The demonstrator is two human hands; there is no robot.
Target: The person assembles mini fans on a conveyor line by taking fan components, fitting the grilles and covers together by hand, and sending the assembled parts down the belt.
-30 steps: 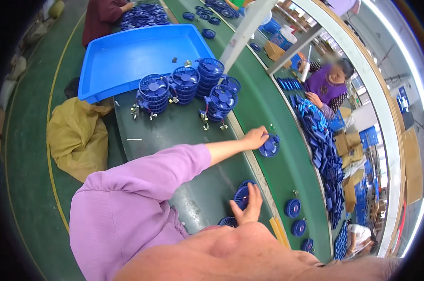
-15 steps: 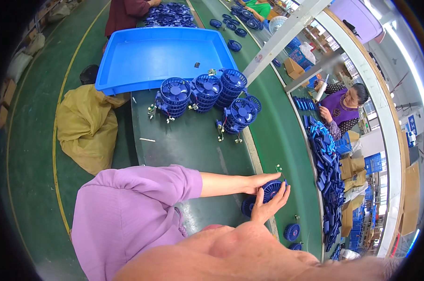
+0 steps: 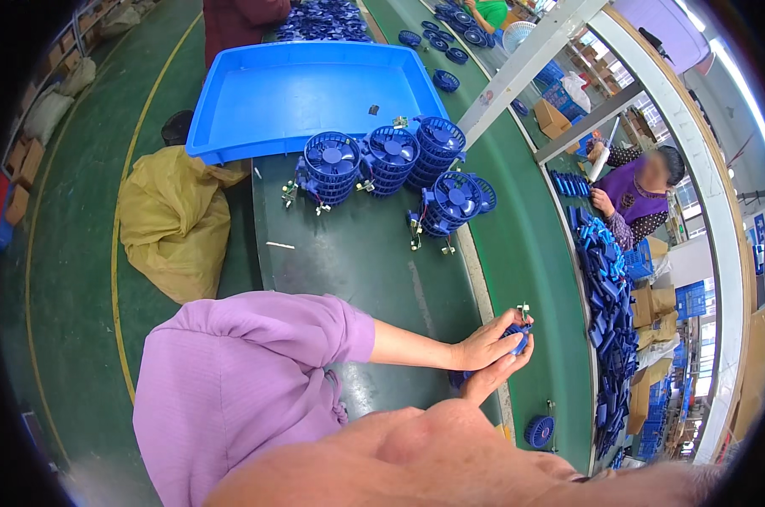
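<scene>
- Green conveyor belt [image 3: 535, 253] and dark worktop [image 3: 349, 275] run side by side through this workshop, a pale strip [image 3: 480, 285] between them; clock directions go from the person's hands.
- Small blue fan [image 3: 519, 338] sits at the centre of the dial, held over the belt's near edge and mostly covered by fingers; a little green board [image 3: 524, 313] sticks up from it at twelve.
- Left hand [image 3: 484, 345], coming from nine out of a lilac sleeve [image 3: 256, 355], has its fingers curled round the fan.
- Right hand [image 3: 498, 372] cups the same fan from six, fingers closed in against it.
- Another blue piece [image 3: 457, 378] peeks out at eight, largely hidden.
- Towards six, a lone fan [image 3: 540, 431] lies on the belt.
- Stacked fans [image 3: 391, 156] stand at eleven, just before a big blue tray [image 3: 298, 97].
- At three, blue parts [image 3: 606, 329] are heaped; a co-worker [image 3: 640, 198] in a purple vest sits at one.
- Out at ten slumps a yellowish sack [image 3: 175, 224].
</scene>
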